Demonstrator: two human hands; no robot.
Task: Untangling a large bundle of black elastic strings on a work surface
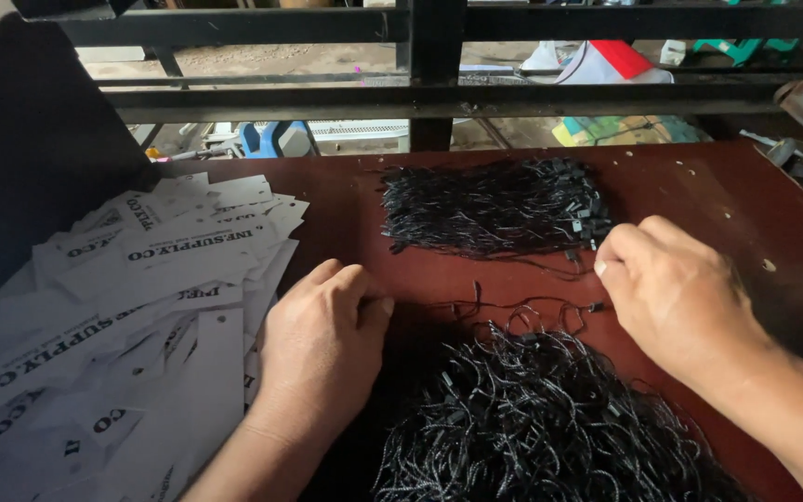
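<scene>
Right hand (pixel 676 297): grip pinched on a thin black string loop (pixel 522 304).
Left hand (pixel 322 344): curled, pinching the loop's other end.
Loop: lay between two black string bundles (pixel 490 209) on the reddish-brown tabletop (pixel 727 195).
Left: white paper tags (pixel 141 307).

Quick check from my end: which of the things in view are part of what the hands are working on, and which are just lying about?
In use:
- left hand and right hand, stretching a single black string
- neat string bundle
- loose string heap
- white paper tags

Lying about:
- blue object beyond the table
- red-and-white item
- green item
</scene>
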